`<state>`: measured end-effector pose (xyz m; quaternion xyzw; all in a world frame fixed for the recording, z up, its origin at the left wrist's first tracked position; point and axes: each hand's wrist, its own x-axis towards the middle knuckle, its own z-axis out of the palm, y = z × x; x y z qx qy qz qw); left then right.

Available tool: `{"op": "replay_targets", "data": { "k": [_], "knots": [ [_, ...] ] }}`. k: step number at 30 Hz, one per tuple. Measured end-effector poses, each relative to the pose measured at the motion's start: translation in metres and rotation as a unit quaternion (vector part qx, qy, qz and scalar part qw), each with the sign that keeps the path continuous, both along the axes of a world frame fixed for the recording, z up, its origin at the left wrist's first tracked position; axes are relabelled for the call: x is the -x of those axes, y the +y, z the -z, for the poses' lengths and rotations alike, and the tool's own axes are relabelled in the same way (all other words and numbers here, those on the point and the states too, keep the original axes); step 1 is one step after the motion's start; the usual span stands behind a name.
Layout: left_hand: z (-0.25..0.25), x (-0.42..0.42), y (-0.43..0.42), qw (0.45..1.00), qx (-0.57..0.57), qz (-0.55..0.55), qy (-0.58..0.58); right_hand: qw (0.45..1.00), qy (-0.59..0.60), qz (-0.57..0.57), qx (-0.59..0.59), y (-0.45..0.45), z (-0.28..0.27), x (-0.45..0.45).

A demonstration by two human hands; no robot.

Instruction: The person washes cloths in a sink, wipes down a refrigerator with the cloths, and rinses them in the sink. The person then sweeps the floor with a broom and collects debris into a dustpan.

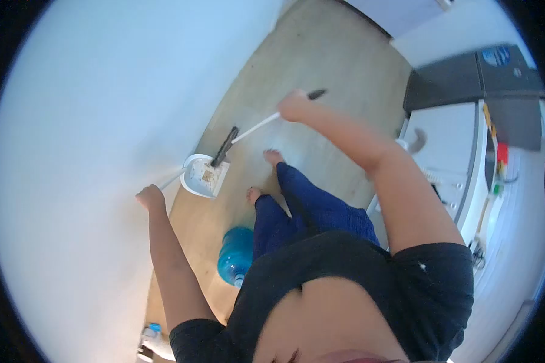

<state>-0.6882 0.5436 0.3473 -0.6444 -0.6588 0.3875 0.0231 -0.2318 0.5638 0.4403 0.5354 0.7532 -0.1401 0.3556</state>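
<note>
My left hand is closed around the handle of a white long-handled dustpan, which lies on the floor by the wall. Brown debris is scattered inside the pan. Gripped in my right hand is a broom with a white stick and a dark end poking out past my fist. Its dark bristle head lies across the pan's open edge, beside the debris. My bare feet stand just to the right of the pan.
A large blue water bottle lies on the floor beside my legs. The white wall runs close along the left. On the right stand a white cabinet and a dark grey fridge-like unit. Wooden-looking floor stretches ahead.
</note>
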Motion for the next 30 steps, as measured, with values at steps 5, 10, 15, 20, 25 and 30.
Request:
{"op": "replay_targets", "data": {
  "k": [5,10,15,20,25,30],
  "knots": [
    [0.006,-0.004,0.019,0.995,0.017,0.081,-0.048,0.969,0.016,0.143,0.199,-0.087,0.048,-0.066],
    [-0.086,-0.090,0.041,0.991,0.044,0.119,-0.038,0.929,0.155,0.333,0.033,-0.185,0.016,-0.150],
    [-0.112,-0.165,0.074,0.982,0.180,-0.021,-0.051,0.865,0.207,0.453,-0.057,-0.264,0.063,-0.168],
    [-0.087,-0.233,0.121,0.912,0.207,-0.210,-0.284,0.451,0.483,0.749,0.046,-0.250,0.073,-0.204],
    [-0.082,-0.364,0.167,0.808,0.101,-0.323,-0.482,0.511,0.436,0.739,-0.047,-0.192,0.092,-0.265],
    [-0.078,-0.481,0.216,0.853,0.010,-0.175,-0.492,0.503,0.430,0.740,-0.115,-0.122,0.089,-0.342]
  ]
}}
